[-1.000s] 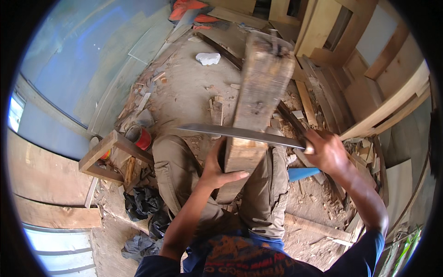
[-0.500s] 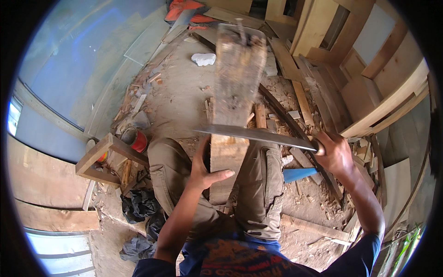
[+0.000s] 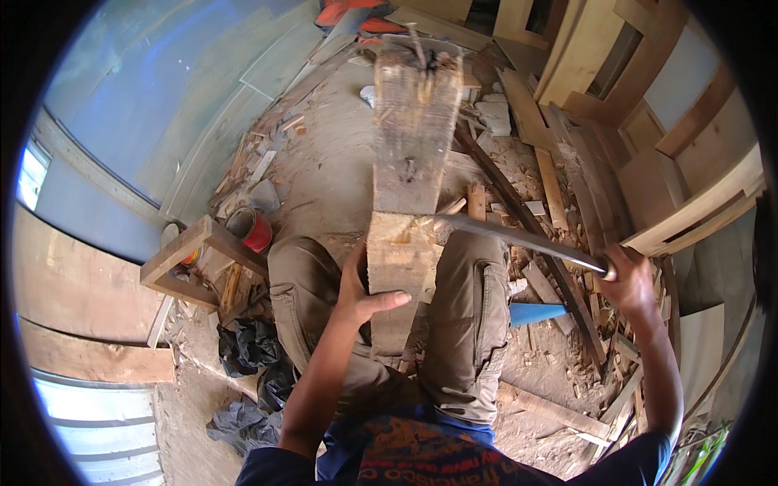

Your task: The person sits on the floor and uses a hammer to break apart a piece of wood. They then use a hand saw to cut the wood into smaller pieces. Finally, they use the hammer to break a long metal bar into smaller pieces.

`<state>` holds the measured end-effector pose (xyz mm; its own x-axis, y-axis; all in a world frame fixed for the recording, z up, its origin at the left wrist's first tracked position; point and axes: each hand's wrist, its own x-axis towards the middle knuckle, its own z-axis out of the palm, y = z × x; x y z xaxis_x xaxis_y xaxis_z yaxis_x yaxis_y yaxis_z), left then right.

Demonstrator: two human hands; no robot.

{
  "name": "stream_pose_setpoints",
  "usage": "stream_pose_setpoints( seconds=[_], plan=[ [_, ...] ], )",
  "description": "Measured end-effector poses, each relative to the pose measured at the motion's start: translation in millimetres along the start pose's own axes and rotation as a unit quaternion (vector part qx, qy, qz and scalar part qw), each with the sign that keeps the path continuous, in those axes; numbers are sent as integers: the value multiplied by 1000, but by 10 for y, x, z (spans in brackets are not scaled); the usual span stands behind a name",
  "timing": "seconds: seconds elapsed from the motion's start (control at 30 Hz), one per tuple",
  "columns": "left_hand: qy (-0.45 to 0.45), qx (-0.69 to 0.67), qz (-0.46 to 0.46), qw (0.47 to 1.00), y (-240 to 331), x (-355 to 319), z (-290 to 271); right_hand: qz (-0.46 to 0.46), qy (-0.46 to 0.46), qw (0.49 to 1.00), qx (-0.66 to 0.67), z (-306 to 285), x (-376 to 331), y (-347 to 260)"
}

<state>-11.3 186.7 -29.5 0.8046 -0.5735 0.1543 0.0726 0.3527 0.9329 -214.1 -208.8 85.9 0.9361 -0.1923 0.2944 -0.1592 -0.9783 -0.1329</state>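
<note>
A thick, weathered timber block [image 3: 409, 154] stands between my knees, with a nail [image 3: 417, 47] sticking up from its top end. Partway down its face is a paler, freshly cut patch [image 3: 397, 229]. My left hand [image 3: 361, 300] grips the lower part, thumb across the near face and fingers around the left edge. On the right, my right hand [image 3: 628, 279] is closed around the handle of a long machete [image 3: 527, 237], slightly blurred. Its blade points left, the tip near the block's right edge beside the pale patch; whether they touch I cannot tell.
Wood scraps and chips litter the ground. A dark wooden bar [image 3: 506, 190] lies at the right, near a blue piece [image 3: 536, 313]. To the left are a wooden frame [image 3: 180, 251], a red can [image 3: 258, 232] and black plastic [image 3: 247, 348]. Wooden frames [image 3: 620, 89] lean at the far right.
My right hand has drawn the machete rightward, so its blade no longer crosses the front of the block. My left hand keeps its grip on the timber.
</note>
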Motion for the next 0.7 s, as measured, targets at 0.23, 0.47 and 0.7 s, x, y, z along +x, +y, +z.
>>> stream_pose_setpoints(
  seconds=[0.23, 0.47, 0.7],
  plan=[
    [15, -18, -1, 1000, 92, 70, -70, 72, 52, 978, 189, 182, -426, 208],
    [-23, 21, 5, 1000, -28, 92, 54, -92, 35, 986, 134, 24, 70, -787],
    [-32, 34, -2, 999, -15, 74, 195, -141, 12, 989, 50, -96, 288, -1122]
  ],
)
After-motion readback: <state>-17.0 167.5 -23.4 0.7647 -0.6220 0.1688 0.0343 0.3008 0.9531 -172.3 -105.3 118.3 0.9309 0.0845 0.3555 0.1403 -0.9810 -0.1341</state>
